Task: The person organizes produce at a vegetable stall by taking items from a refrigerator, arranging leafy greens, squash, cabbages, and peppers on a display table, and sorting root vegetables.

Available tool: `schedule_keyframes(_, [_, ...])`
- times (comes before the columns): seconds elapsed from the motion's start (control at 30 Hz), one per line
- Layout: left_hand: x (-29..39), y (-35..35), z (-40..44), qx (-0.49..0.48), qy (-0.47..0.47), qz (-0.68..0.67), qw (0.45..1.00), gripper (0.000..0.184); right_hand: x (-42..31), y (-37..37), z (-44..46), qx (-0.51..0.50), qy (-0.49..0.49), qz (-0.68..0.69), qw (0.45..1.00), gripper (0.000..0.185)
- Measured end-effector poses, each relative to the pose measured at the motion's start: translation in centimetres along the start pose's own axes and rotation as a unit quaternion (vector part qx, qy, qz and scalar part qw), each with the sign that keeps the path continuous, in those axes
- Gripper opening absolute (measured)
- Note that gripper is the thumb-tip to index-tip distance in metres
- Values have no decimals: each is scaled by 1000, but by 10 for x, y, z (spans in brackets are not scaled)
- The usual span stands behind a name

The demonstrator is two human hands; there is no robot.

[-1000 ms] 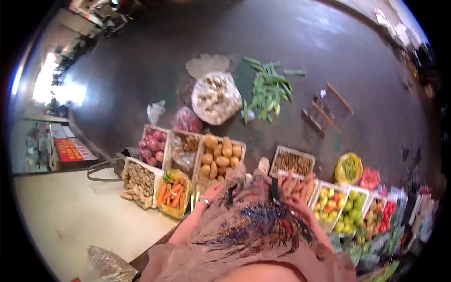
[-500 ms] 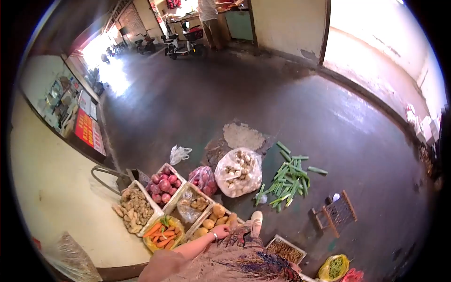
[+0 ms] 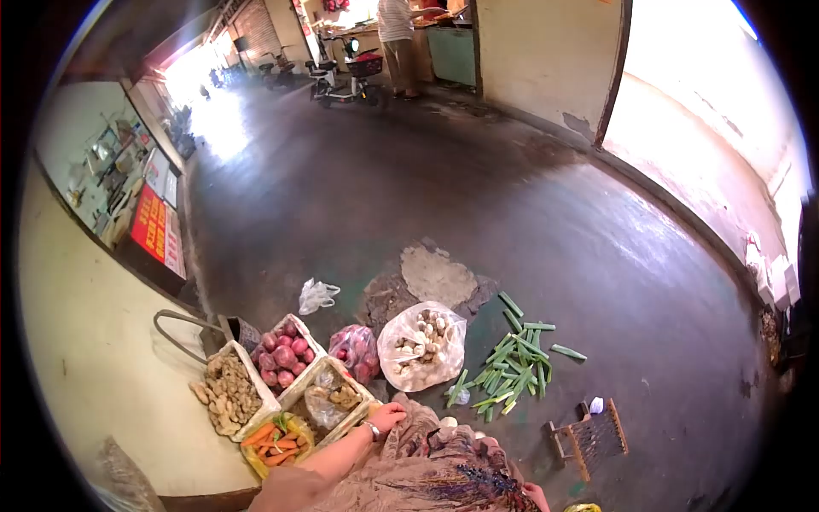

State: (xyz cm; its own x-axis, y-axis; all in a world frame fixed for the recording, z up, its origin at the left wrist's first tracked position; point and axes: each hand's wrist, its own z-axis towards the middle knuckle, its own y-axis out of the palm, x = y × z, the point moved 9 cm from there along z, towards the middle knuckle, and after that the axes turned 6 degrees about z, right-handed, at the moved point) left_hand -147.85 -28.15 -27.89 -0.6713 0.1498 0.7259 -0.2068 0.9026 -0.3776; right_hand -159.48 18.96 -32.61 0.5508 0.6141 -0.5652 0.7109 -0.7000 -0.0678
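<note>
My left hand [image 3: 388, 416], with a bracelet at the wrist, is closed on a fold of the brown patterned garment [image 3: 426, 465]. Just left of it is a box with a clear bag and ginger-like pieces [image 3: 345, 396]. At the bottom, my right hand [image 3: 536, 496] shows only in part against the garment's right side; its fingers cannot be made out. Ahead of my left hand lie a clear bag of pale round produce [image 3: 421, 346] and a bag of red-purple produce [image 3: 355, 352]. Cut green stalks [image 3: 512, 363] are spread on the floor to the right.
Boxes of red onions [image 3: 283, 354] and ginger [image 3: 227, 394] and a yellow bag of carrots [image 3: 275, 445] stand at lower left. A small wooden stool [image 3: 590, 437] is at lower right. Far ahead are a scooter [image 3: 348, 77] and a standing person [image 3: 397, 43].
The view has tilted up and swung left, bringing in the passage, scooter and person. Most of the produce at right has left the view. My left hand remains at the garment; my right hand shows less.
</note>
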Motion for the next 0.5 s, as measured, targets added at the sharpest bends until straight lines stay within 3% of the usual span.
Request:
schedule_keyframes(0.07, [36, 0, 1, 10, 9, -83, 996, 13, -23, -12, 16, 7, -34, 45, 998, 45])
schedule_keyframes(0.13, [44, 22, 18, -16, 13, -112, 993, 14, -67, -19, 41, 27, -57, 278, 959, 19])
schedule_keyframes(0.23, [62, 79, 37, -147, 3, -88, 985, 17, -122, -19, 99, -14, -90, 161, 983, 21])
schedule_keyframes(0.3, [43, 140, 64, -194, 151, -43, 968, 25, -164, 10, 114, -76, -108, 36, 991, 28])
schedule_keyframes(0.33, [23, 180, 82, -229, 135, -147, 953, 33, -182, 27, 117, -133, -177, -110, 969, 33])
schedule_keyframes(0.37, [52, 198, 71, -233, 161, -140, 949, 37, -220, 43, 92, -186, -208, -104, 955, 34])
schedule_keyframes(0.4, [75, 213, 63, -224, 179, -118, 951, 42, -157, 60, 145, -234, -242, -252, 908, 30])
schedule_keyframes(0.43, [115, 221, 50, -211, 196, -98, 953, 48, -218, 58, 107, -178, -386, -246, 871, 27])
schedule_keyframes(0.5, [154, 231, 44, -194, 184, -102, 958, 62, -178, 59, 128, -330, -220, -168, 902, 23])
